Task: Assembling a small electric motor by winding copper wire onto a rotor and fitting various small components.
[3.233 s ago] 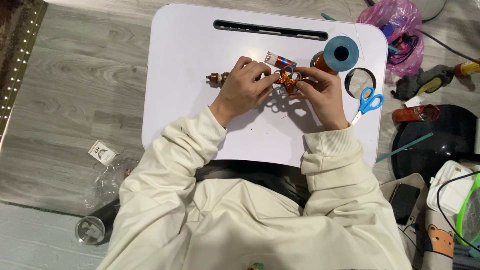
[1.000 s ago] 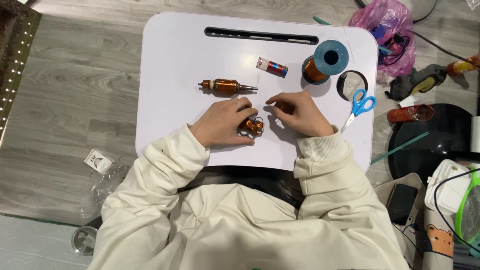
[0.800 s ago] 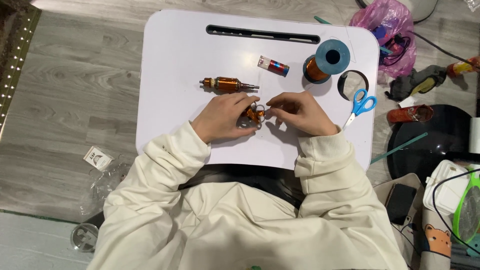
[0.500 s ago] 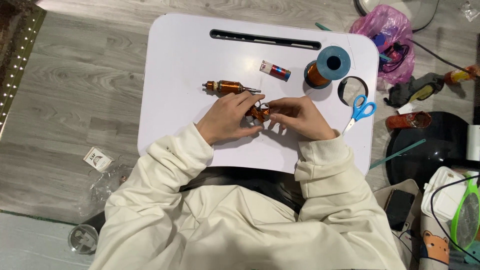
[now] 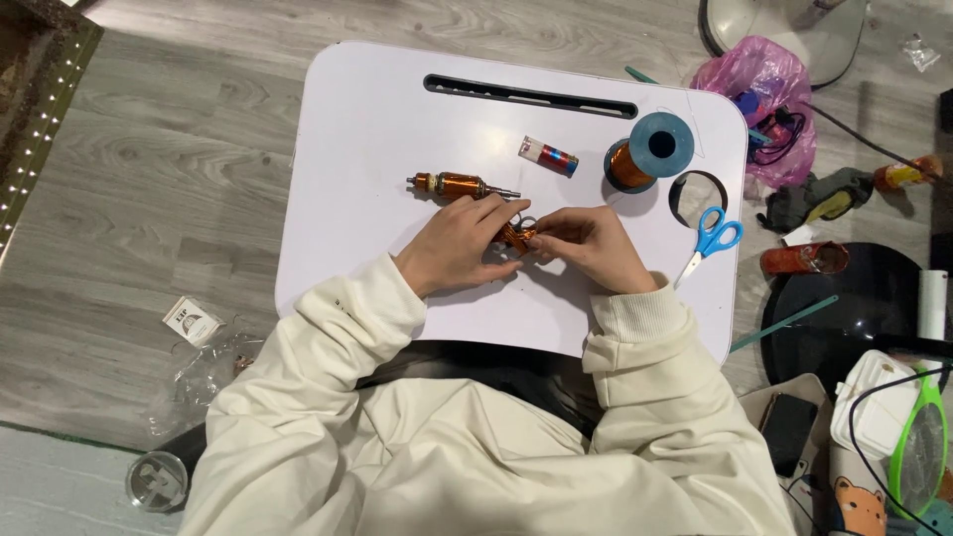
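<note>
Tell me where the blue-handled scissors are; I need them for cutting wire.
In the head view, the scissors lie on the white lap table near its right edge, just below the round cup hole and right of the right hand.

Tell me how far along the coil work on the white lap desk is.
Looks done: one copper-wound rotor lies set aside on the white lap desk. In hand: left hand and right hand pinch a small copper-wound piece. Left: judging by the untouched wire spool and scissors, more winding or trimming may remain.
</note>
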